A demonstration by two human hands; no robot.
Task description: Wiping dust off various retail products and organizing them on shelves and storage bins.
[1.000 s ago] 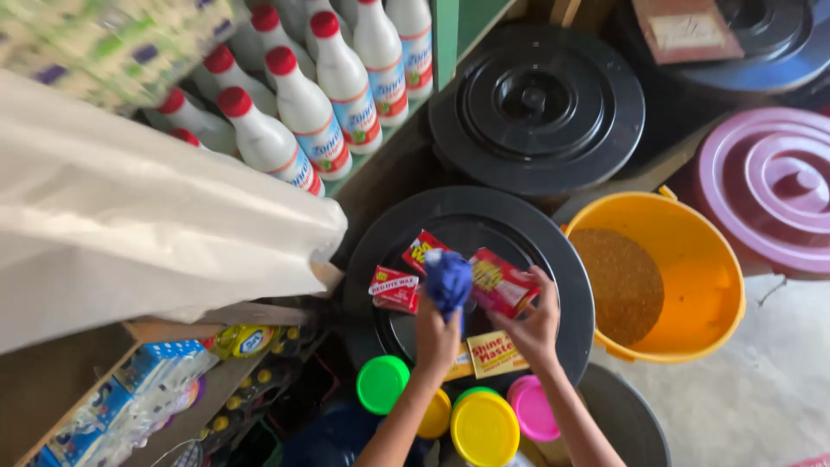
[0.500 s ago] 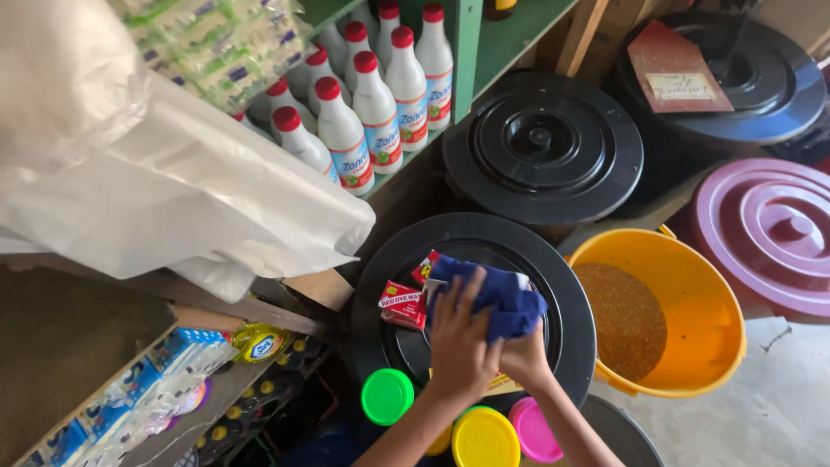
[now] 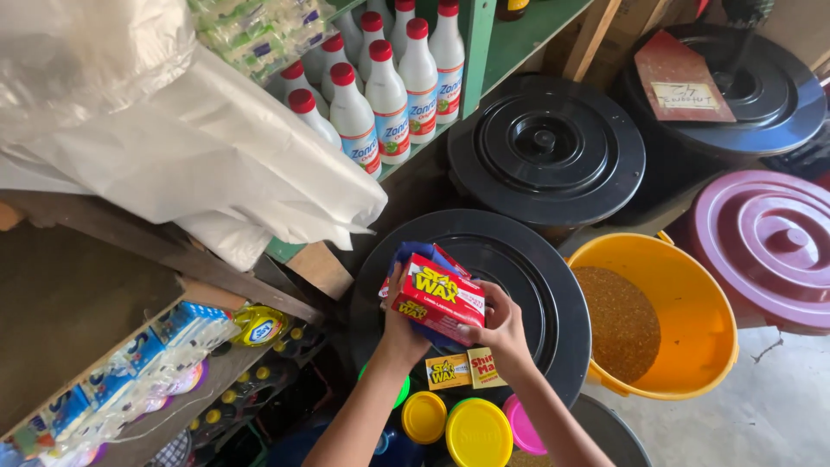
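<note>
Hands at work over a storeroom drum, seen from the head camera: the person's left hand (image 3: 399, 324) and right hand (image 3: 500, 327) together lift a stack of red wax boxes (image 3: 437, 298) above the round black drum lid (image 3: 536, 277), with a blue cloth (image 3: 413, 254) bunched behind the stack. The left grip is wrapped narrowly around the near-left end of the boxes, thumb up against the side; the right grip pinches the opposite end, fingers curled over the top edge. Both are closed on the boxes, which ride clear of the lid rather than resting on it.

By the look of things the gathering is well along: the boxes are collected into one bundle in the air, while two small yellow cartons (image 3: 465, 369) lie on the lid just below the wrists, not picked up. Where the bundle goes cannot be told.

The top box lies tilted, its printed face turned up toward the camera. Its long axis runs from upper left to lower right across the view, the left end higher and nearer the shelf (image 3: 474, 43), the right end dipping toward the orange bucket (image 3: 692, 285) of brown grain.

White bottles (image 3: 389, 104) with red caps line the shelf above, and coloured jar lids (image 3: 477, 432) sit near the elbows.
</note>
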